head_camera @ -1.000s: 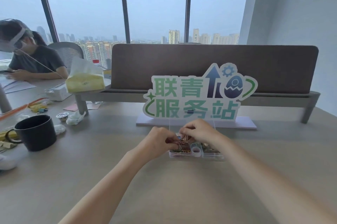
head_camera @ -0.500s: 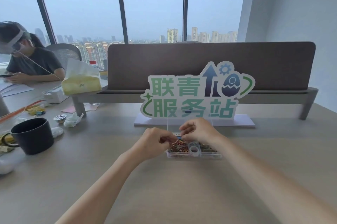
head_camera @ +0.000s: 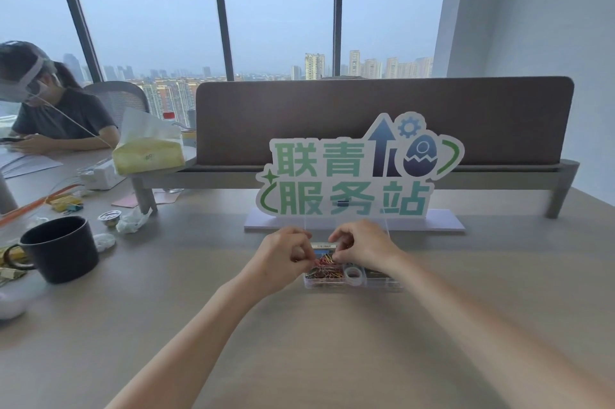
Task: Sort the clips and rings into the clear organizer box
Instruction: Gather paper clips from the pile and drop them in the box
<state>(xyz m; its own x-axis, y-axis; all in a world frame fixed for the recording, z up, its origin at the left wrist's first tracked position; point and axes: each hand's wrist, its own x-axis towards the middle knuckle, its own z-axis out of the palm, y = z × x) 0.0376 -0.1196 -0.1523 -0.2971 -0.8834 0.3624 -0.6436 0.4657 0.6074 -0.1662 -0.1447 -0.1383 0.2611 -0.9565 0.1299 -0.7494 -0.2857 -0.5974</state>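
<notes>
A clear organizer box (head_camera: pixel 379 286) lies on the desk in front of the sign. Its left compartment holds a heap of coloured paper clips (head_camera: pixel 321 272). A roll of clear tape (head_camera: pixel 353 274) stands in the middle compartment. My left hand (head_camera: pixel 283 257) hovers at the box's left end, its fingers pinched on some of the clips. My right hand (head_camera: pixel 361 247) is over the back of the box, its fingertips pinching the same tangle of clips. Both hands hide the far compartments.
A standing sign (head_camera: pixel 357 172) with green characters rises just behind the box, in front of a brown desk divider (head_camera: pixel 382 119). At the left are a dark mug (head_camera: pixel 61 247), a tissue pack (head_camera: pixel 149 149), small clutter and a seated person (head_camera: pixel 50 115).
Both hands stay over the box and have kept picking at the clips; the head view has shifted slightly, so the scene sits a little left and lower.
</notes>
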